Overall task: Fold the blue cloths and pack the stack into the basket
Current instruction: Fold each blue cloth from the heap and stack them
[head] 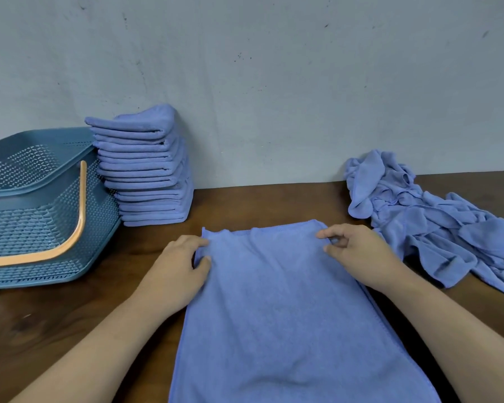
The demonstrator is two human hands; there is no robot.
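A blue cloth lies flat on the brown table in front of me, long side running away from me. My left hand pinches its far left corner. My right hand pinches its far right corner between thumb and fingers. A tall stack of folded blue cloths stands against the wall at the back left. Beside the stack, at the left, sits a blue perforated basket with an orange handle, and it looks empty inside.
A loose heap of unfolded blue cloths lies at the back right of the table. A grey wall closes off the far edge of the table.
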